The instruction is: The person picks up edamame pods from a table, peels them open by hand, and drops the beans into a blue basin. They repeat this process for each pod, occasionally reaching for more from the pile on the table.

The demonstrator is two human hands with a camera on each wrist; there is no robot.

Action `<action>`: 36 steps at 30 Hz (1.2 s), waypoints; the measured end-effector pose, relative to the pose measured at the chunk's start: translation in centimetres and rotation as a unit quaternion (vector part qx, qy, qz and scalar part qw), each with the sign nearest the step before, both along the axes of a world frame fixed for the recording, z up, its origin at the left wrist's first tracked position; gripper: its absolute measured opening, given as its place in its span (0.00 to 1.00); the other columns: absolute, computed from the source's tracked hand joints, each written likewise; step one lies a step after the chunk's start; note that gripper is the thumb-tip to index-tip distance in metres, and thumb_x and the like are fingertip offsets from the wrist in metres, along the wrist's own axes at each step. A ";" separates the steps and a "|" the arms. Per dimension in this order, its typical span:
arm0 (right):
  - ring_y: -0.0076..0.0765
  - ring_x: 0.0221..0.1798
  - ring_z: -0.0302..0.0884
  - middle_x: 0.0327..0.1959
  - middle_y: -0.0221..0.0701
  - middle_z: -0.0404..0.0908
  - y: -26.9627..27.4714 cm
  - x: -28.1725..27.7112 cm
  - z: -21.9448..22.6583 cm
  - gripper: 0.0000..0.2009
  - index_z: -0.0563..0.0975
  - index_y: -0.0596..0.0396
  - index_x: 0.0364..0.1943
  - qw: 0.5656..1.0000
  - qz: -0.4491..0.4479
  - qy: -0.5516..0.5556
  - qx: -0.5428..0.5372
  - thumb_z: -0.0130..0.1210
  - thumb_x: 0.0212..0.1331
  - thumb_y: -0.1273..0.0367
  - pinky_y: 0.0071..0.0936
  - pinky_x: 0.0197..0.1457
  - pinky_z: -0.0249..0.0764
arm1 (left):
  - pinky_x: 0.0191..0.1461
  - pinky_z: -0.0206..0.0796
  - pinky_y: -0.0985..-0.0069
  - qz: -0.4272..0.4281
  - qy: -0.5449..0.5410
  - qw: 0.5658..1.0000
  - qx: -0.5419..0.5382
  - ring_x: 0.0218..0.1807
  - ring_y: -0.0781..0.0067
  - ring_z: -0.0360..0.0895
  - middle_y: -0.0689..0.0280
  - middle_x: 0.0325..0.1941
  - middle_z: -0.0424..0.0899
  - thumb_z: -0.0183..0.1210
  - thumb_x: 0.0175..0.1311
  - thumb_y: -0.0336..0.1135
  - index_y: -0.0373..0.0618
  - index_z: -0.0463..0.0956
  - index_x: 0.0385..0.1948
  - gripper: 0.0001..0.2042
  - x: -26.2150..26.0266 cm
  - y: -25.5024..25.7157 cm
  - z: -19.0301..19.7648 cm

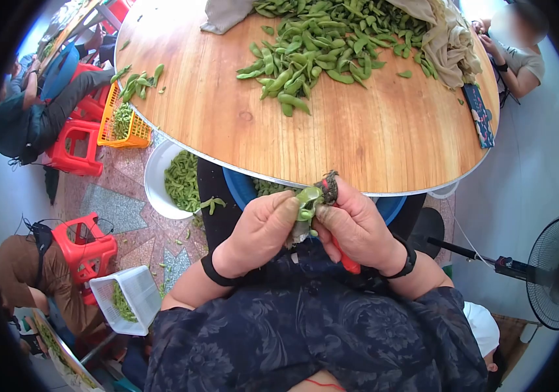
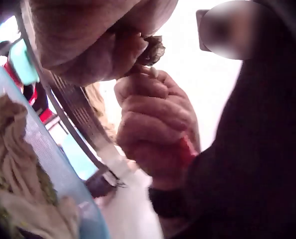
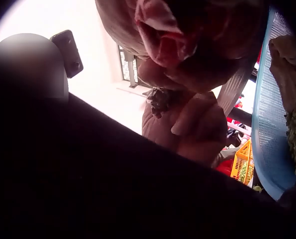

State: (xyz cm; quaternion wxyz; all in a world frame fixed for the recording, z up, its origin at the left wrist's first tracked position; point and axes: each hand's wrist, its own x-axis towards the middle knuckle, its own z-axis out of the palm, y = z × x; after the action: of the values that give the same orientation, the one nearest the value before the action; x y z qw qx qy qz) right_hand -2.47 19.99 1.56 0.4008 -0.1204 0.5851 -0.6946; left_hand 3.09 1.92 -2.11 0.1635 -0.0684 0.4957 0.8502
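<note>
In the head view a green pod (image 1: 307, 199) is held between both hands, just in front of the table edge. My left hand (image 1: 261, 228) pinches it from the left with thumb and fingers. My right hand (image 1: 358, 228) pinches its other side, with a red thing (image 1: 348, 260) in its curled fingers and dark wrapping on a finger. In the left wrist view the left hand (image 2: 88, 45) meets the right hand (image 2: 155, 114); in the right wrist view the right hand (image 3: 188, 40) is above the left hand (image 3: 188, 124). The pod is hard to make out in both wrist views.
A heap of pods (image 1: 331, 46) lies on the round wooden table (image 1: 214, 117), beside cloth (image 1: 449, 46) and a dark patterned case (image 1: 478, 114). Below are a blue basin (image 1: 394, 208) and a white bucket (image 1: 155, 179) of pods. A fan (image 1: 557, 271) stands right; people sit around.
</note>
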 end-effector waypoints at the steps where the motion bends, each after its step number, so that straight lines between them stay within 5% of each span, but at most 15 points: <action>1: 0.20 0.16 0.70 0.21 0.25 0.73 0.1 -0.1 0.0 0.06 0.68 0.58 0.44 1.000 0.012 0.007 0.024 0.46 0.66 0.73 0.18 0.20 0.64 | 0.25 0.60 0.76 0.001 0.094 0.989 -0.115 0.21 0.81 0.66 0.68 0.20 0.71 0.47 0.73 0.36 0.40 0.69 0.22 0.16 0.0 -0.2 0.1; 2: 0.20 0.16 0.70 0.21 0.25 0.73 0.1 -0.1 -0.6 0.06 0.68 0.58 0.44 1.000 0.012 0.006 0.023 0.46 0.66 0.73 0.18 0.20 0.64 | 0.25 0.60 0.75 0.003 0.186 0.956 -0.227 0.21 0.80 0.67 0.68 0.19 0.71 0.47 0.73 0.35 0.40 0.69 0.22 0.16 0.0 -0.4 0.3; 4: 0.32 0.20 0.76 0.22 0.34 0.76 -0.2 -0.1 -1.7 0.10 0.67 0.61 0.45 0.930 -0.069 0.345 0.109 0.50 0.62 0.73 0.27 0.23 0.69 | 0.24 0.61 0.73 0.018 0.231 0.933 -0.277 0.20 0.72 0.70 0.66 0.17 0.70 0.50 0.70 0.32 0.41 0.69 0.21 0.14 -0.2 -0.3 0.4; 6: 0.43 0.23 0.77 0.22 0.41 0.75 0.0 0.1 -0.7 0.13 0.67 0.63 0.45 0.938 -0.062 0.315 0.133 0.52 0.58 0.73 0.34 0.28 0.72 | 0.24 0.62 0.70 0.037 0.325 0.853 -0.406 0.20 0.62 0.72 0.61 0.17 0.70 0.54 0.64 0.29 0.41 0.68 0.20 0.11 -0.2 -0.4 -0.2; 10: 0.50 0.24 0.77 0.20 0.43 0.74 -0.1 0.1 -0.5 0.11 0.66 0.61 0.40 0.900 -0.030 0.409 0.146 0.53 0.56 0.73 0.38 0.27 0.72 | 0.23 0.61 0.67 0.009 0.341 0.858 -0.383 0.20 0.56 0.71 0.57 0.17 0.69 0.56 0.60 0.27 0.41 0.67 0.21 0.09 -0.1 -0.4 0.1; 12: 0.53 0.24 0.77 0.19 0.44 0.73 0.2 -0.6 -0.2 0.11 0.66 0.61 0.38 0.886 0.010 0.430 0.176 0.54 0.54 0.73 0.40 0.27 0.72 | 0.22 0.59 0.64 0.028 0.376 0.803 -0.461 0.18 0.56 0.70 0.57 0.16 0.67 0.55 0.61 0.26 0.40 0.66 0.21 0.09 0.2 -1.1 0.4; 14: 0.56 0.24 0.76 0.19 0.46 0.73 0.7 -1.4 0.9 0.11 0.65 0.60 0.35 0.854 0.089 0.446 0.251 0.55 0.53 0.72 0.44 0.26 0.71 | 0.22 0.57 0.63 0.094 0.337 0.803 -0.483 0.17 0.56 0.67 0.60 0.15 0.65 0.53 0.62 0.27 0.41 0.67 0.19 0.10 1.2 -2.8 0.9; 18: 0.57 0.22 0.75 0.18 0.46 0.73 0.1 -5.5 2.5 0.09 0.65 0.60 0.36 0.782 0.039 0.569 0.251 0.53 0.57 0.72 0.46 0.24 0.70 | 0.25 0.60 0.74 0.188 0.120 0.826 -0.517 0.20 0.73 0.69 0.65 0.19 0.72 0.58 0.62 0.29 0.37 0.73 0.28 0.06 4.5 -9.0 -0.4; 20: 0.57 0.25 0.75 0.20 0.47 0.74 -1.5 -8.1 2.9 0.09 0.65 0.60 0.37 0.766 0.048 0.577 0.281 0.51 0.57 0.72 0.47 0.28 0.72 | 0.27 0.62 0.76 0.234 0.092 0.732 -0.633 0.23 0.76 0.70 0.66 0.21 0.73 0.58 0.63 0.28 0.37 0.74 0.37 0.06 5.2 -10.9 -0.9; 24: 0.57 0.31 0.75 0.25 0.47 0.75 -5.1 -11.2 0.0 0.10 0.65 0.60 0.37 0.705 0.026 0.644 0.295 0.52 0.57 0.70 0.45 0.34 0.72 | 0.30 0.64 0.77 0.305 0.104 0.729 -0.604 0.26 0.79 0.70 0.67 0.26 0.75 0.57 0.64 0.29 0.36 0.73 0.42 0.09 6.5 -12.1 -1.9; 26: 0.57 0.33 0.75 0.28 0.47 0.75 -5.5 -11.5 -0.3 0.10 0.66 0.59 0.37 0.685 0.024 0.664 0.300 0.54 0.57 0.70 0.43 0.35 0.71 | 0.33 0.66 0.78 0.301 0.148 0.803 -0.492 0.30 0.79 0.72 0.66 0.31 0.77 0.56 0.65 0.29 0.36 0.73 0.44 0.10 6.5 -11.0 -1.7; 28: 0.55 0.31 0.75 0.29 0.46 0.76 -5.3 -11.0 1.3 0.12 0.67 0.58 0.39 0.775 0.021 0.557 0.297 0.54 0.55 0.70 0.41 0.35 0.72 | 0.36 0.68 0.81 0.257 0.124 0.843 -0.456 0.35 0.78 0.75 0.65 0.37 0.79 0.52 0.67 0.28 0.36 0.74 0.45 0.09 6.1 -10.1 -0.9; 31: 0.55 0.29 0.77 0.30 0.46 0.76 -4.6 -7.9 3.2 0.12 0.68 0.61 0.40 0.838 -0.016 0.501 0.217 0.54 0.54 0.72 0.44 0.31 0.74 | 0.42 0.68 0.82 0.120 0.114 0.960 -0.227 0.40 0.79 0.76 0.65 0.42 0.80 0.47 0.71 0.29 0.36 0.72 0.51 0.12 3.4 -7.1 0.6; 35: 0.52 0.26 0.77 0.27 0.43 0.75 -3.5 -3.0 2.3 0.13 0.69 0.61 0.42 0.801 -0.039 0.564 0.196 0.56 0.53 0.72 0.40 0.26 0.73 | 0.46 0.70 0.81 0.029 0.091 0.994 0.052 0.52 0.79 0.74 0.64 0.55 0.75 0.44 0.75 0.34 0.37 0.64 0.60 0.17 -0.2 -1.5 0.9; 36: 0.52 0.26 0.77 0.27 0.42 0.76 -2.9 -2.3 2.0 0.14 0.70 0.60 0.42 0.762 0.007 0.611 0.214 0.57 0.53 0.72 0.38 0.25 0.73 | 0.46 0.70 0.82 0.014 0.057 0.994 0.092 0.49 0.80 0.76 0.65 0.51 0.77 0.43 0.75 0.36 0.39 0.66 0.60 0.17 -0.9 -0.5 0.3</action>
State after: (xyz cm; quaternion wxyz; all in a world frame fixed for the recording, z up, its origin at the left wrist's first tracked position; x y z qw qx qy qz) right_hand -4.78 17.08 3.58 -0.0217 -0.4348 0.8387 -0.3273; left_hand 2.20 1.39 -1.84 0.1288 -0.0108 0.4228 0.8970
